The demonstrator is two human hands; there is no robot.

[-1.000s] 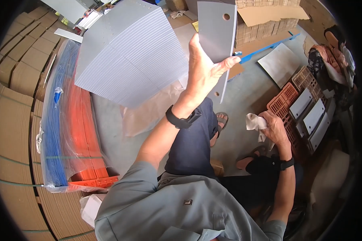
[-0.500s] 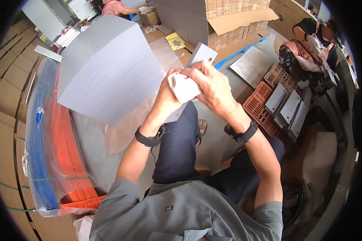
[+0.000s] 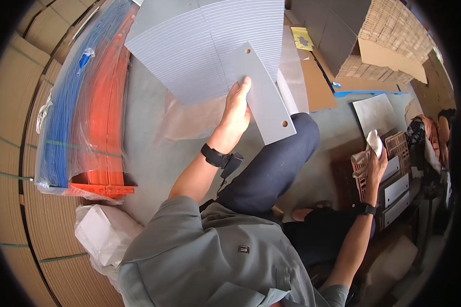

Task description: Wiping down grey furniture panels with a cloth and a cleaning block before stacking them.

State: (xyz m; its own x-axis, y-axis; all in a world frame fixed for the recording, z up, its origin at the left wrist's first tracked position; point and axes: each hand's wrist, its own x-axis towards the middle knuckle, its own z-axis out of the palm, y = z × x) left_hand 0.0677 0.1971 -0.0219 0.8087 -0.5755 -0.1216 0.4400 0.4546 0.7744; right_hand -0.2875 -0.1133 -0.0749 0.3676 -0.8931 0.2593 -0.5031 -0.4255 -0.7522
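A flat grey panel [image 3: 265, 100] with a round hole near each end is gripped in my left hand [image 3: 233, 111], the thumb on its face and the fingers behind its edge. It slants above my left knee, in front of the tall stack of thin grey sheets [image 3: 199, 56]. Out to the right, my right hand [image 3: 376, 168] is closed round a crumpled white cloth [image 3: 373, 143]. That hand is over a plastic crate [image 3: 395, 145], close to several similar holed panels [image 3: 395, 190].
Long blue strips [image 3: 62, 138] and orange strips [image 3: 105, 112] in clear plastic lie at left, beside stacked cardboard [image 3: 3, 184]. A white bag [image 3: 105, 227] is by my left elbow. Flattened cartons [image 3: 396, 36] stand on a pallet at far right. Another person is partly visible at the right edge.
My hands have parted: the right one has carried the cloth away to the right, and the left keeps the panel, now turned with its broad face showing. The view has swung right.
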